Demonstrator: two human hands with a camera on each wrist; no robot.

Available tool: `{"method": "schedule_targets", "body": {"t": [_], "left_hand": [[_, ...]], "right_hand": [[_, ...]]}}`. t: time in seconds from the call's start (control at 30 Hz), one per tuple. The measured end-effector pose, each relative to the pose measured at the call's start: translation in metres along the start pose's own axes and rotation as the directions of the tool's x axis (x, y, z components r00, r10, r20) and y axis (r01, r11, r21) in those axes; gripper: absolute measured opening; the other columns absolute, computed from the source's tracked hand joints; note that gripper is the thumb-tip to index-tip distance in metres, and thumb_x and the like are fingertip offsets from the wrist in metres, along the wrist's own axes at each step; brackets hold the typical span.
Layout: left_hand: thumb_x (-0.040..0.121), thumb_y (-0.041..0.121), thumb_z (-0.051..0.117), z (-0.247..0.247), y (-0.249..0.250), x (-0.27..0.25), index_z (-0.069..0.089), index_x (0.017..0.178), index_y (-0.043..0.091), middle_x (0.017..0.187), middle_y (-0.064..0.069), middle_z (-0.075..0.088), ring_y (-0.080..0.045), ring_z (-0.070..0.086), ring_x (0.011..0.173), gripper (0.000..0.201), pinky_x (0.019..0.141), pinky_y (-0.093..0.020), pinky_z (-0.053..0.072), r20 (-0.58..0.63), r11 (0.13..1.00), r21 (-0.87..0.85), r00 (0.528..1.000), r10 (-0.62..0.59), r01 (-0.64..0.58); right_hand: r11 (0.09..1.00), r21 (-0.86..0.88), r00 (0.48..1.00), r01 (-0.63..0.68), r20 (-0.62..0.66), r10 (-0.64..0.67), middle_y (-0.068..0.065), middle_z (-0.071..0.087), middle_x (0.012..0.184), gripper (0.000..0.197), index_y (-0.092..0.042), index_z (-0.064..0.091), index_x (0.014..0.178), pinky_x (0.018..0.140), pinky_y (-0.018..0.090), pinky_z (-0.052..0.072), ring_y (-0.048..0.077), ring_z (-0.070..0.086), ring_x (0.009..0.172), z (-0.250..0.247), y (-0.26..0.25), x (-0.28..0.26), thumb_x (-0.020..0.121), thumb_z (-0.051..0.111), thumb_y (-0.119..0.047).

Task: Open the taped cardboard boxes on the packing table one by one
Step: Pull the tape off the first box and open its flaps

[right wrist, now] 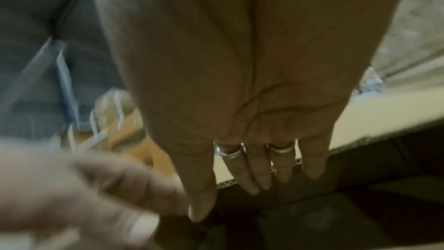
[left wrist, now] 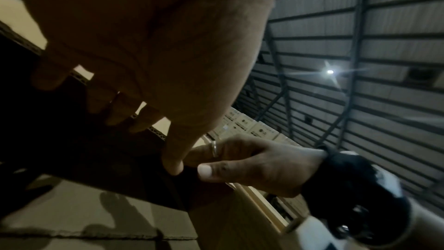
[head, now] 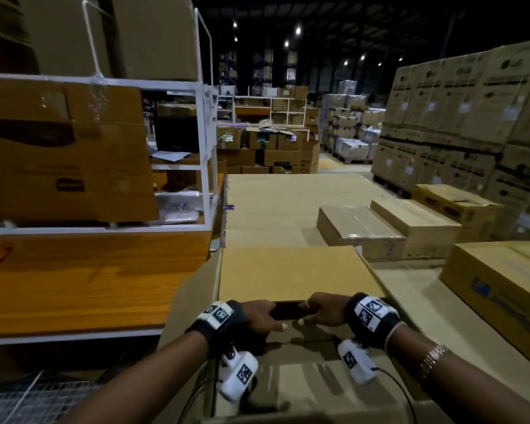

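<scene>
A large open cardboard box (head: 303, 390) stands right in front of me on the packing table. Its far top flap (head: 291, 270) is raised, with a dark gap beneath its near edge. My left hand (head: 266, 316) and right hand (head: 320, 312) grip that near edge side by side. In the left wrist view, the left hand's (left wrist: 149, 121) fingers curl over the corrugated edge, with the ringed right hand (left wrist: 252, 163) beside it. In the right wrist view, the right hand's (right wrist: 240, 168) ringed fingers hook over the same edge. The left hand (right wrist: 84, 187) is blurred there.
A taped flat box (head: 358, 228) and a taller box (head: 416, 228) lie beyond on the cardboard-covered table. A printed box (head: 499, 280) sits at the right. A wooden bench (head: 74, 286) with a white shelf rack (head: 207, 148) full of cartons stands left. Stacked pallets (head: 471, 117) fill the far right.
</scene>
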State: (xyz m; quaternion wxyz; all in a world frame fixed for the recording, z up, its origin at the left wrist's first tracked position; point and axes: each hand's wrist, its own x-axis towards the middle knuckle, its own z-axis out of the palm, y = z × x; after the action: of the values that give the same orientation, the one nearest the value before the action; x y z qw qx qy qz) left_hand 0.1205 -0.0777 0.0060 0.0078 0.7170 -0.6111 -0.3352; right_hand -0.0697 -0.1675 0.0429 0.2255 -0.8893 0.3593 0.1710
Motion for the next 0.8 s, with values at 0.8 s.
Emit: {"method": "schedule_targets", "body": {"t": [0.8], "left_hand": [[0.106,0.027,0.042,-0.083,-0.039,0.2,0.025,0.158,0.019,0.168,-0.003,0.021,-0.026,0.016,0.155,0.056,0.122,-0.045,0.013,-0.594,0.955,0.279,0.799,0.089,0.101]], "right_hand": [[0.964,-0.036,0.768,0.263,-0.598,-0.231,0.009,0.043,0.156,0.045,-0.014,0.054,0.144,0.119,0.037,0.025,0.029,0.036,0.147,-0.057,0.067,0.237,0.099,0.056,-0.016]]}}
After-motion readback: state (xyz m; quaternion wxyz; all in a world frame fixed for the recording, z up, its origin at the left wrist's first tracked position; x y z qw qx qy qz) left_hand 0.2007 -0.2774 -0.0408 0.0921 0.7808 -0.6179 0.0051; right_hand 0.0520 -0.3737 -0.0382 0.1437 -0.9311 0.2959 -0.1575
